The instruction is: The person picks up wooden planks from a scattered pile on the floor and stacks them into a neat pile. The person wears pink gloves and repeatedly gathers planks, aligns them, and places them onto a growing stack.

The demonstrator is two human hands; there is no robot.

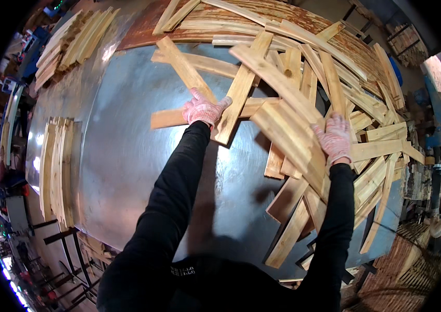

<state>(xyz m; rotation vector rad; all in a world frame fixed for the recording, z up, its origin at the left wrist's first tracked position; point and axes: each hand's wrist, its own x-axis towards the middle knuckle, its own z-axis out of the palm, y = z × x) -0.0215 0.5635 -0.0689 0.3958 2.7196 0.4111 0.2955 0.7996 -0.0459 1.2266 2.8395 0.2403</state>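
Note:
My left hand [203, 110], in a red-and-white knit glove, lies among loose wooden planks at the left of the pile. Its fingers and thumb are spread. A short plank [184, 67] runs up and left from its fingers, and the thumb touches a long slanted plank [244, 88]. Below the palm a lower plank [167, 119] sticks out to the left. My right hand [336, 139], gloved alike, lies fairly flat with fingers stretched on the pile. Beside it is a wide plank [293, 140], and an upright-lying plank [333, 86] ends at its fingertips.
The planks lie crisscrossed on a metal-topped table [122, 156]. A neat plank stack [58, 171] stands at the left edge, another stack [75, 44] at the far left. More long boards [293, 36] lie across the rusty far strip. Black metal frames [72, 260] stand at lower left.

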